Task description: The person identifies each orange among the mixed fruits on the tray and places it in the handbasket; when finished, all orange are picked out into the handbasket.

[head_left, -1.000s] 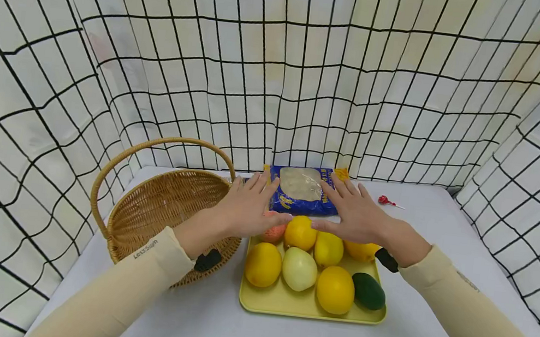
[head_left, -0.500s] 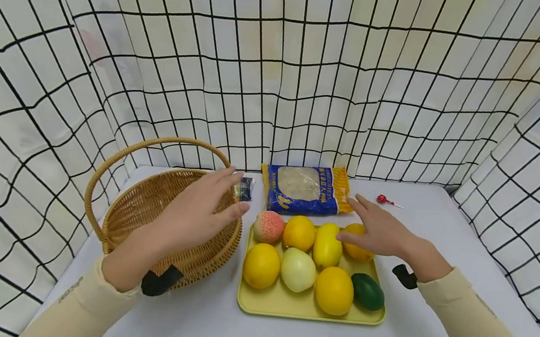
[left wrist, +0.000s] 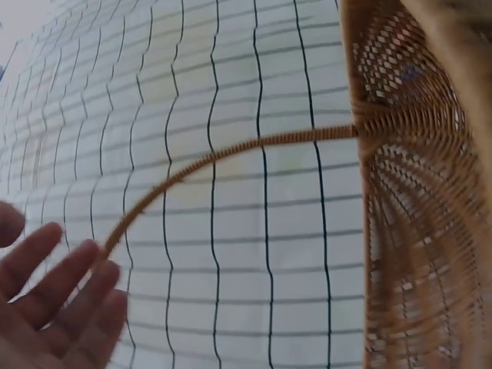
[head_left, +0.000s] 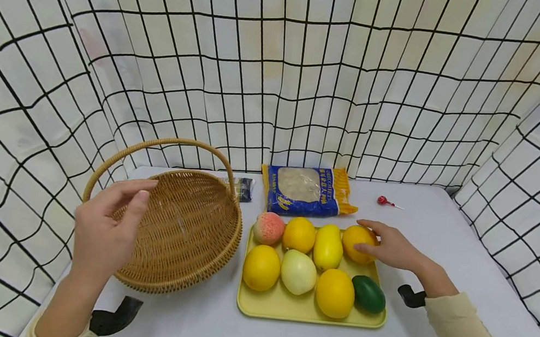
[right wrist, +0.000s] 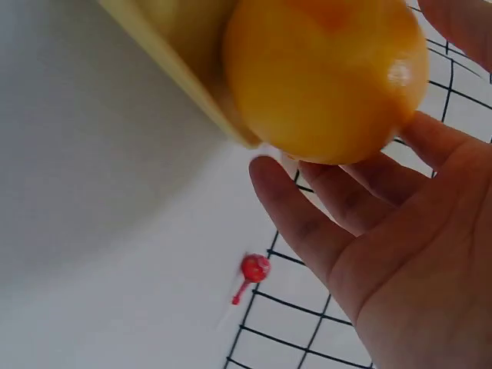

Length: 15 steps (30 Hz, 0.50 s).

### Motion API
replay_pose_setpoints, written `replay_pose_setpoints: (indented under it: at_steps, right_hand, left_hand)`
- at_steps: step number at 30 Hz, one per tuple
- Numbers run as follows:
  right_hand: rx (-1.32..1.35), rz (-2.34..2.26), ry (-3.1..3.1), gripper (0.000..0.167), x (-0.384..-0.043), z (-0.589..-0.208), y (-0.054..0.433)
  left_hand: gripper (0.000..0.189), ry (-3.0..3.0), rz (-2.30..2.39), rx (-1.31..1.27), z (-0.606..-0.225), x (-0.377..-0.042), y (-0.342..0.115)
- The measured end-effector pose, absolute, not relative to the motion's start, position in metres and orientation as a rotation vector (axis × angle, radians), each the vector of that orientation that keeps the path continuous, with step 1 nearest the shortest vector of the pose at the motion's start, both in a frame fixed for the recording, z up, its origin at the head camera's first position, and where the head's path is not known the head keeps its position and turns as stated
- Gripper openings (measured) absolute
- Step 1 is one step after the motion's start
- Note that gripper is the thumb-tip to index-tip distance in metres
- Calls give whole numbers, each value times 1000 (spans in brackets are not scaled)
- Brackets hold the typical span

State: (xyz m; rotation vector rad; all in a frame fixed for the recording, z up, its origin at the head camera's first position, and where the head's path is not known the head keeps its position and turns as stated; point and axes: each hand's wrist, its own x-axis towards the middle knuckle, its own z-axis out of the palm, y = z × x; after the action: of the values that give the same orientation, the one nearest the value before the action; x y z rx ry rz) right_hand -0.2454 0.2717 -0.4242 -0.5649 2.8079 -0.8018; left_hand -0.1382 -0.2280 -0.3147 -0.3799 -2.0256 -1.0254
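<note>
At the back right of the yellow tray (head_left: 301,315) sits a round orange (head_left: 355,242). My right hand (head_left: 392,248) is around its right side, thumb in front and fingers behind. In the right wrist view the fingers curve loosely beside the orange (right wrist: 323,77), with a gap between it and the palm. My left hand (head_left: 105,228) hangs over the left rim of the wicker basket (head_left: 185,225), fingers loosely bent, holding nothing. The left wrist view has the fingers (left wrist: 96,300) overlapping the basket's handle (left wrist: 231,150).
Also on the tray are a peach (head_left: 269,228), a yellow mango-like fruit (head_left: 328,247), a pale pear-shaped fruit (head_left: 298,273), a dark green avocado-like fruit (head_left: 368,295) and more round yellow fruits. Behind lie a blue pasta bag (head_left: 302,191), a small dark packet (head_left: 244,189) and a red lollipop (head_left: 385,201).
My left hand has moved left and toward me, from above the tray to the basket's left side. My right hand has moved right and down to the orange. The fruits have stayed put.
</note>
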Motion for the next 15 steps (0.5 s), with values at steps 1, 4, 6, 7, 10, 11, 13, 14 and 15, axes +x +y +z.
replay_pose_setpoints:
  at_steps: [1,4,6,7,10,11,13,14,15]
  right_hand:
    - [-562,-820,2799,76,-245,-427,273]
    - [-547,-878,2768,76,-245,-434,276]
    - [-534,-906,2751,79,-244,-437,277]
    - [-523,-919,2742,80,-244,-438,278]
    - [-521,-950,2727,83,-243,-438,278]
    - [-528,-955,2723,84,-243,-438,279]
    - [-538,-967,2713,85,-243,-438,278]
    - [-546,-973,2707,86,-243,-439,278]
    - [-548,-974,2703,86,-243,-439,278]
  left_hand:
    - [16,-1923,-1086,-369,-316,-138,-232]
    - [17,-1611,-1251,-332,-320,-136,-241]
    - [19,-1424,-1306,-291,-322,-135,-246]
    - [18,-1356,-1310,-260,-324,-135,-249]
    - [12,-1225,-1314,-159,-331,-135,-256]
    - [11,-1208,-1323,-128,-335,-135,-258]
    - [17,-1223,-1350,-71,-342,-135,-262]
    - [21,-1248,-1369,-47,-346,-136,-264]
    - [27,-1299,-1370,-15,-351,-136,-266]
